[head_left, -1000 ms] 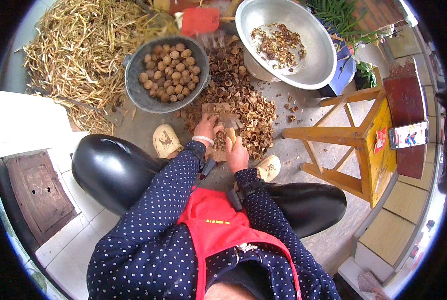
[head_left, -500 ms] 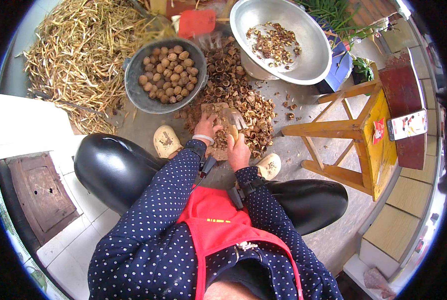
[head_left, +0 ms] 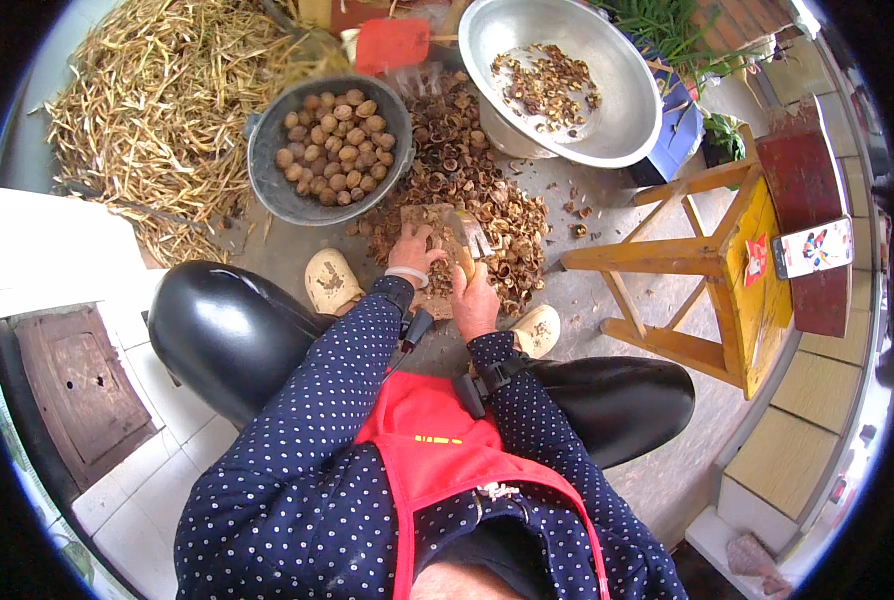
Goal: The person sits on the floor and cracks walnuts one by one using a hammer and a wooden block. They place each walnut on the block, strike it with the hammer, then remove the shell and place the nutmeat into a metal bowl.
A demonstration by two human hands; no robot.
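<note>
The wooden block [head_left: 437,250] is lying on the floor between your feet, just near of the heap of walnut shells [head_left: 477,190]. Your left hand [head_left: 414,252] is pressing down on it, fingers curled (over what, I cannot tell), while your right hand [head_left: 474,295] is gripping a hammer [head_left: 467,240] raised just above the block. The grey basin of whole walnuts [head_left: 329,150] is sitting far left.

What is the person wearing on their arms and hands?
Both arms have long dark blue sleeves with small white dots. The left hand is bare, with a pale band at the wrist. The right hand is bare too. A red apron covers the front.
</note>
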